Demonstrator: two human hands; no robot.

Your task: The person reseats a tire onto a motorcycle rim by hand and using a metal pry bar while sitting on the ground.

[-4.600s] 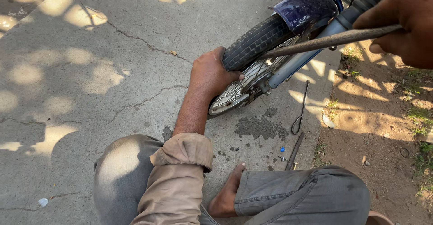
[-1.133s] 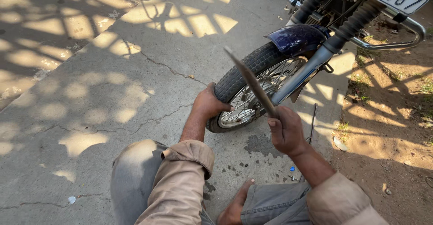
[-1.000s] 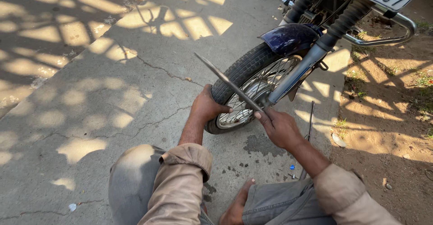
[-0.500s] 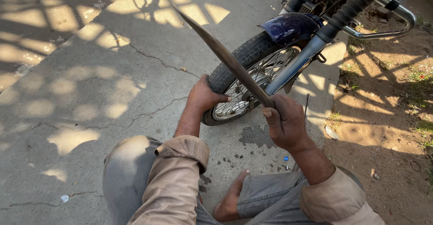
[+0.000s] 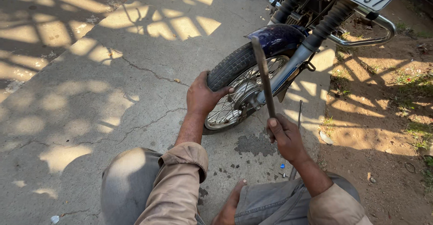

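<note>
Head camera: my left hand (image 5: 201,98) gripped the tyre (image 5: 231,66) while my right hand (image 5: 285,137) held a flat iron bar (image 5: 264,78) upright just beside the wheel.

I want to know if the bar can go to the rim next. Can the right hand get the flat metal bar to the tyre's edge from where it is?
Probably yes. The right hand holds the flat metal bar upright just beside the tyre, nothing lies between them, and the left hand grips the tread further round.

Outdoor roadside repair spot, cracked concrete pavement (image 5: 112,62), dirt verge (image 5: 383,117), parked motorcycle (image 5: 288,40), dappled shade
</note>
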